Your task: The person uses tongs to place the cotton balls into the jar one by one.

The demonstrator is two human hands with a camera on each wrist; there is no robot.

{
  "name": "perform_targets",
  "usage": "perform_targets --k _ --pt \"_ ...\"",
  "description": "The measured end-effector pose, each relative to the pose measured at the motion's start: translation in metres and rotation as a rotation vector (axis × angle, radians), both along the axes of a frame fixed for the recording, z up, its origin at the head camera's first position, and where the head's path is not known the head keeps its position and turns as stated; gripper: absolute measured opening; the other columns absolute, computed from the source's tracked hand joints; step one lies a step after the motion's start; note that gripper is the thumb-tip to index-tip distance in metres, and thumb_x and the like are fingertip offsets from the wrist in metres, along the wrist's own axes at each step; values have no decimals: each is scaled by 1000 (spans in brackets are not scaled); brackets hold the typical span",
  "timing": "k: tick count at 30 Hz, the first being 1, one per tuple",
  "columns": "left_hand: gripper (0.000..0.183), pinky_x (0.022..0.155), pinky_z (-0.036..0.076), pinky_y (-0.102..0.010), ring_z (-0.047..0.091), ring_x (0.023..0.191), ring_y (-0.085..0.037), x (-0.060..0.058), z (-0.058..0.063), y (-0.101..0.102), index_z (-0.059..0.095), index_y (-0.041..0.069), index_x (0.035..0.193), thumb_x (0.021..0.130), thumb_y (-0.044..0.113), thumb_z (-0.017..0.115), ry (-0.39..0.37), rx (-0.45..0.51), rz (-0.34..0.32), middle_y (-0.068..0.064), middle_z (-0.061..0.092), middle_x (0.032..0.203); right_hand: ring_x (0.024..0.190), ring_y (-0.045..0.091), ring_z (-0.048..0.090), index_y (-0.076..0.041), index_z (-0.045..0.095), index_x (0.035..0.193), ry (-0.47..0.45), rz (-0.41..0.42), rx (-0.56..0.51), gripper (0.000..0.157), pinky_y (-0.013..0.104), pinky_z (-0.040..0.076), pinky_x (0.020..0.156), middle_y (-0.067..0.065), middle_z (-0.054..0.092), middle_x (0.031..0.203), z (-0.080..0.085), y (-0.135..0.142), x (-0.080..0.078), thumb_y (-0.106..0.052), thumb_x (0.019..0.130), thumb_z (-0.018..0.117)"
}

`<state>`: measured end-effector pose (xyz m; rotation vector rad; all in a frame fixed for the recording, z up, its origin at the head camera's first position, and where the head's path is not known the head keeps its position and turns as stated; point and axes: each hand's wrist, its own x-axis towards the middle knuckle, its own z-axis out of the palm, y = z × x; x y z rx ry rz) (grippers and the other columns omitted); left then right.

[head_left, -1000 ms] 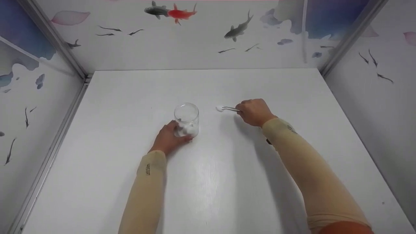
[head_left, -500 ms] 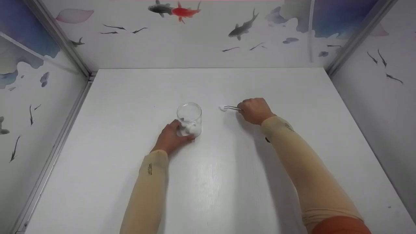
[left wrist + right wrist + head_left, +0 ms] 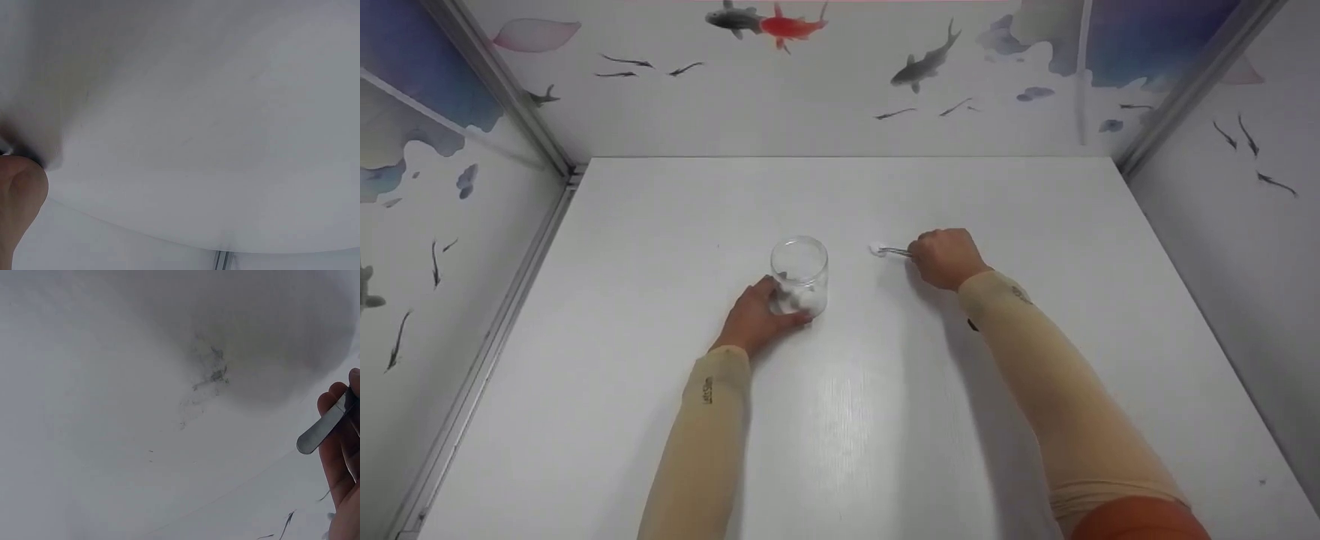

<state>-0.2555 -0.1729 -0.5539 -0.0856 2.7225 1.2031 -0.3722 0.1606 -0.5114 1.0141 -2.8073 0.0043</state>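
A clear, open-topped jar [image 3: 801, 262] stands upright on the white table, with white cotton balls [image 3: 804, 298] at its bottom. My left hand [image 3: 754, 319] grips the jar low on its left side, thumb along the near side. To the right of the jar, my right hand [image 3: 949, 256] holds metal tweezers [image 3: 896, 251] that point left. A small white cotton ball [image 3: 876, 248] is at their tips, apart from the jar. The right wrist view shows the flat rear end of the tweezers [image 3: 320, 432] against the fingers. Only part of the left hand [image 3: 21, 194] enters the left wrist view.
The white table [image 3: 840, 420] is enclosed by a back wall [image 3: 810, 112] and side walls printed with fish and petals. Metal corner posts [image 3: 1200, 82] stand at the table's far corners. A small dark speck lies near the right edge.
The head view has shifted slightly, moving the scene to the right. The right hand and tweezers have drifted a little toward the jar; the left hand keeps its hold on the jar.
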Motion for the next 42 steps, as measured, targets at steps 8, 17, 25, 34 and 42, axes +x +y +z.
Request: perform_targets --k 8,17,25,34,42 --pt "95 117 28 -44 38 139 -27 1 3 2 45 17 146 71 64 81 8 0 -20 -8 49 145 58 22 61 -8 78 88 70 9 -27 11 41 54 50 6 70 75 1 6 5 -9 91 67" --pt "96 117 28 -49 38 138 -29 2 5 1 45 14 147 72 64 80 0 -8 -10 -10 49 146 62 20 67 -9 80 93 91 82 -132 11 38 58 55 5 72 78 31 5 26 -7 92 69" --pt "96 116 28 -50 38 139 -29 1 0 1 46 19 146 70 66 80 6 0 -14 -8 49 146 62 19 66 -9 78 98 128 136 -152 11 35 57 55 5 73 81 70 -6 45 -9 92 69" --pt "99 119 24 -48 35 142 -28 -1 0 -1 44 19 149 70 68 79 3 -18 -26 -4 49 147 64 16 66 -9 78 99 175 234 -206 11 33 56 53 3 73 82 91 -38 61 -8 91 70" --pt "96 117 27 -48 39 138 -29 -1 1 3 46 16 146 71 66 80 14 -24 -26 -7 52 143 65 16 66 -12 77 96 182 305 -194 11 34 55 51 0 71 79 91 -59 71 -8 91 68"
